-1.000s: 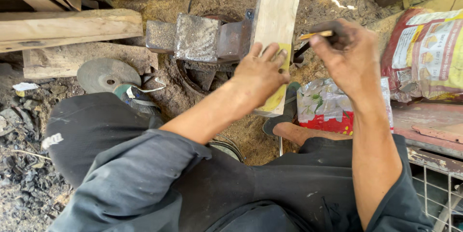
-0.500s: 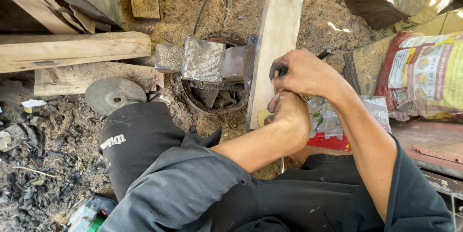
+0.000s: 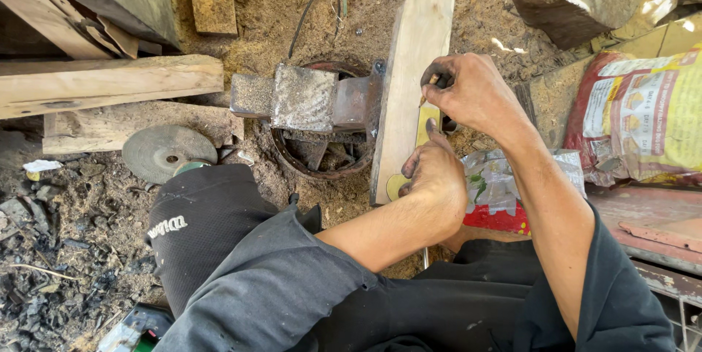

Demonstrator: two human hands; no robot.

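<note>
Head view: the left hand point(image 3: 433, 176) lies flat on a yellow template point(image 3: 426, 127), fingers together and pressing it to the plank point(image 3: 409, 81), likely so it cannot slip. The right hand point(image 3: 472, 92) has its fingers clamped on a pencil point(image 3: 431, 80), tip at the template's upper edge, as if tracing. The plank leans against a metal vise point(image 3: 314, 100) above a rusty ring point(image 3: 322, 158) holding scrap. A printed sack point(image 3: 643, 122) sits right, contents unseen
</note>
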